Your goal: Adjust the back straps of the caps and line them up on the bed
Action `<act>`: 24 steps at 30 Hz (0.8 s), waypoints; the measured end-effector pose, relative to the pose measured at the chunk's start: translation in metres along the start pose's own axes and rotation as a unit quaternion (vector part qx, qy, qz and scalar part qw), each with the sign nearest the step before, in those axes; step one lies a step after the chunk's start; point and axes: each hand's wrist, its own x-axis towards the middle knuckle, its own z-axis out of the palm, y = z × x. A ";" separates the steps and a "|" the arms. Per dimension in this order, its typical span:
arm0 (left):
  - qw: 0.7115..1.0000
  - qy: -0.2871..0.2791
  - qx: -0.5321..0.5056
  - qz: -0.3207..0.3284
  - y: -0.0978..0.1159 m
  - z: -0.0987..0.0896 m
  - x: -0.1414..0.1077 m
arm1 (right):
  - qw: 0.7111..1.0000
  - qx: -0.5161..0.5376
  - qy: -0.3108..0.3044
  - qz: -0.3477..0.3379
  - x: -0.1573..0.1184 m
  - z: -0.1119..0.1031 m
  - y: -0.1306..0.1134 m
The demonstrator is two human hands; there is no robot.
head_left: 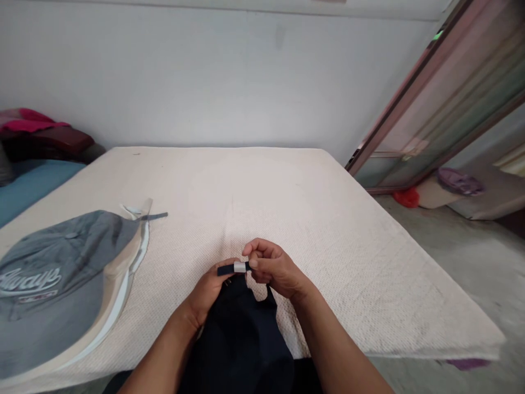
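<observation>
A dark navy cap (241,334) lies at the table's front edge, its back opening and strap turned away from me. On the strap (225,270) sits a small silver buckle (240,267). My left hand (211,290) holds the strap beside the buckle, fingers behind it. My right hand (273,266) pinches the strap just right of the buckle between thumb and fingers. To the left rests a grey cap (77,246) with white lettering, on top of beige and white caps (131,262) that show along its edge.
A table (295,208) with a cream textured cover reaches to a pale wall. Folded cloths (36,131) and a blue surface (36,180) are at the far left. Right of the table are a glass partition, a red bag (407,197) and a purple item (460,181) near the floor.
</observation>
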 end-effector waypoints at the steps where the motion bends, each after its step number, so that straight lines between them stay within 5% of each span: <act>1: 1.000 0.001 -0.007 -0.004 -0.001 0.001 0.000 | 1.000 -0.004 0.003 -0.003 0.000 0.001 0.000; 13: 0.998 0.041 -0.028 -0.047 -0.003 0.004 0.001 | 0.999 -0.013 0.001 0.039 0.000 -0.004 0.006; 24: 1.000 -0.008 0.004 -0.012 0.000 0.010 0.000 | 0.997 -0.031 0.002 0.074 0.000 -0.003 0.004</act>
